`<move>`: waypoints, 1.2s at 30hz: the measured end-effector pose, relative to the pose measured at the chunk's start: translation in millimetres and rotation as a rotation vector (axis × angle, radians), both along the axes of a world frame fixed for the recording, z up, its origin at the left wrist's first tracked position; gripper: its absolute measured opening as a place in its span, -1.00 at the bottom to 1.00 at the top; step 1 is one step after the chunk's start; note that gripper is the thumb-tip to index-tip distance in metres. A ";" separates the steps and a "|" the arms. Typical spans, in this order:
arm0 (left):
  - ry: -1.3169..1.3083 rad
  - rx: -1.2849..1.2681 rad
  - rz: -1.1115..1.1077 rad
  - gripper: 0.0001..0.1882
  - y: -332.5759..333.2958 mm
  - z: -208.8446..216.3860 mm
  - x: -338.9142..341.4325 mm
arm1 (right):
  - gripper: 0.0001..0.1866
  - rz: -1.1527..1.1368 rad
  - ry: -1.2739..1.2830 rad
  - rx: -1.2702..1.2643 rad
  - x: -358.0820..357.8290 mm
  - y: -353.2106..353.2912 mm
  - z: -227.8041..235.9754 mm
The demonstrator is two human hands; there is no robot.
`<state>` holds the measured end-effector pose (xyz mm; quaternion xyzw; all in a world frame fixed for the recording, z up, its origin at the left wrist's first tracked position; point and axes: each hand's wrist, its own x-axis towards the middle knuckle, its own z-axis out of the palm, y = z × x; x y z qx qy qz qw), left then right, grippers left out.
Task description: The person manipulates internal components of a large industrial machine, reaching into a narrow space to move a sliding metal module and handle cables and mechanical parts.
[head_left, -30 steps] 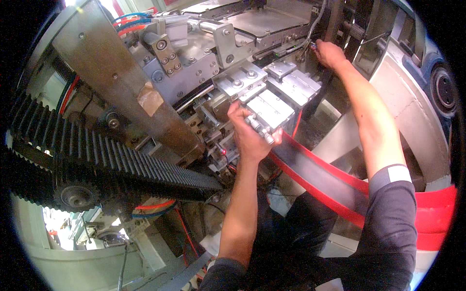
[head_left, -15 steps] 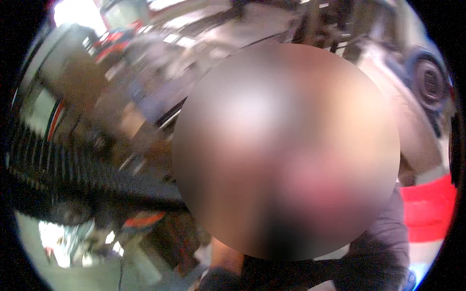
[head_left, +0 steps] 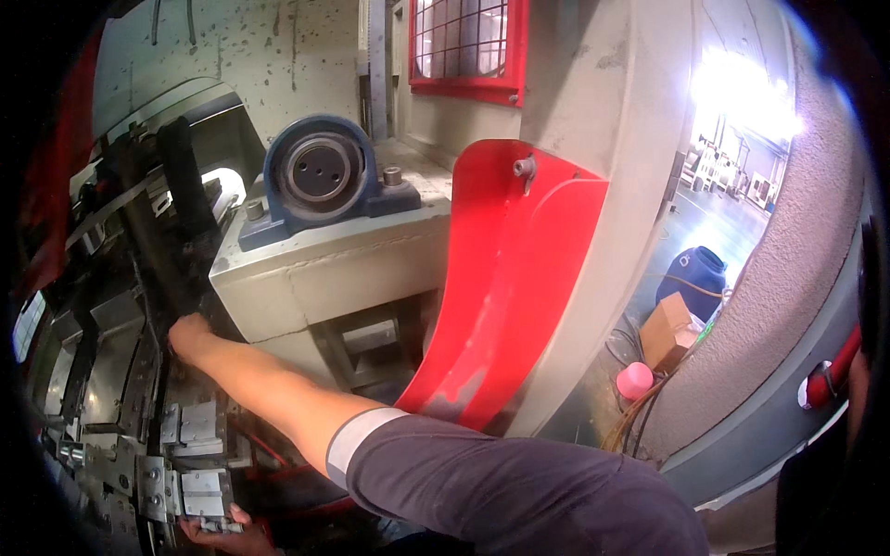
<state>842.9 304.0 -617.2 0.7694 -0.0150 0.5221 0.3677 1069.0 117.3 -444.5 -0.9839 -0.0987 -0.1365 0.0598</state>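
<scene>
Small metal fitting [head_left: 221,525] clasped by left hand [head_left: 243,539] beside metal block [head_left: 206,493]; right hand [head_left: 190,335] extended near dark bar [head_left: 156,250], grip hidden, state cannot be determined.

Camera view swung right: right hand [head_left: 190,337] now appears below-left of blue bearing housing [head_left: 318,176], previously above-left, with red-framed window [head_left: 468,86], blue barrel [head_left: 693,280] and cardboard box [head_left: 665,335] newly visible right of housing.

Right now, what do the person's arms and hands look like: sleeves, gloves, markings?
Right sleeve: short, loose, dark grey cloth with a pale band at the cuff. Right forearm: bare, no cables or markings seen. Right hand and left hand: gloveless. The left sleeve can't be made out.
</scene>
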 end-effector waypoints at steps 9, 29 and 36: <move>0.089 0.005 0.041 -0.14 -9.3 3.7 -4.7 | -0.74 -0.007 0.024 -0.050 0.0 -9.9 2.2; 0.081 -0.147 -0.177 -0.14 -40.7 65.1 -44.0 | -0.61 0.003 0.090 -0.001 -5.5 -44.7 23.6; 0.153 -0.192 -0.186 -0.19 -47.5 70.2 -37.2 | -0.60 0.056 0.065 -0.087 1.5 -53.4 24.8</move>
